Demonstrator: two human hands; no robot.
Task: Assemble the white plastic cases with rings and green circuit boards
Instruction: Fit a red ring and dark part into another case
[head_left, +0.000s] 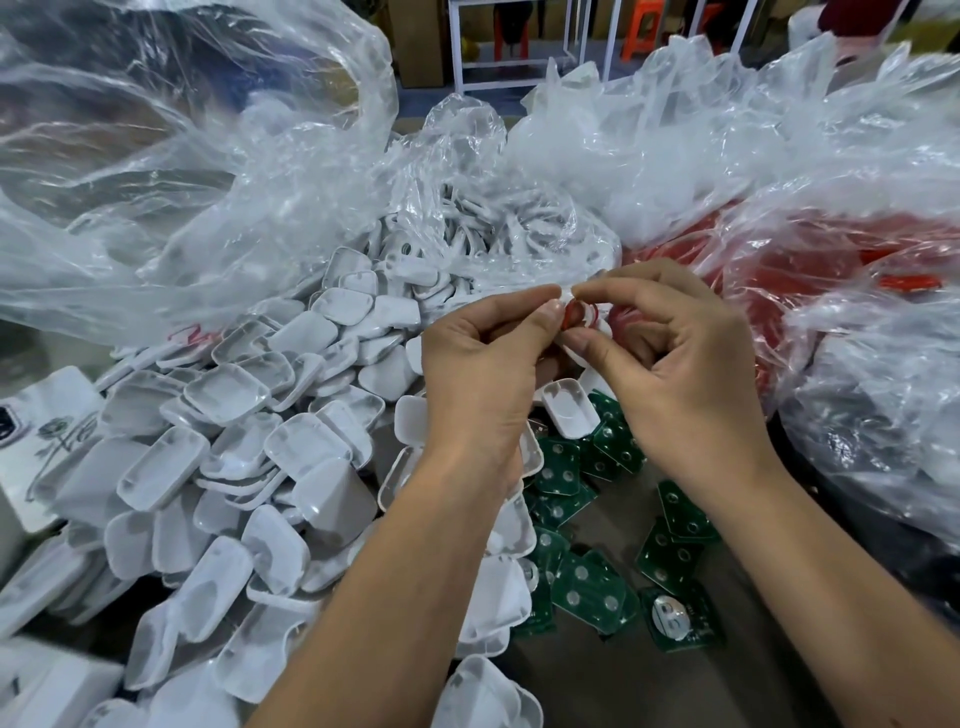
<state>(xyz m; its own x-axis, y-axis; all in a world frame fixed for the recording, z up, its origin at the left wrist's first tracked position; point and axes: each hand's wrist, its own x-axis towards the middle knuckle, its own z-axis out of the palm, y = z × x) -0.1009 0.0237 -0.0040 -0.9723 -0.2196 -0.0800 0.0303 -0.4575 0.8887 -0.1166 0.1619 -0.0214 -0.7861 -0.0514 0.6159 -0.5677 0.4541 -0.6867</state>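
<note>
1. The left hand (483, 364) and right hand (670, 364) met above the pile, fingertips of both pinching one small white plastic case (582, 332) with a red ring (574, 316) at its face; the two-handed grip appeared meant to steady the case while seating the ring.
2. Loose white plastic case shells (234, 457) lay heaped at left, within reach.
3. Green circuit boards (592, 587) lay scattered below the hands.
4. A clear plastic bag (483, 228) held more white parts; a second clear bag (810, 260) held red parts, likely rings.

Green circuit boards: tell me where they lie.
The green circuit boards lie low and right of centre, under the wrists, beside the white cases.
</note>
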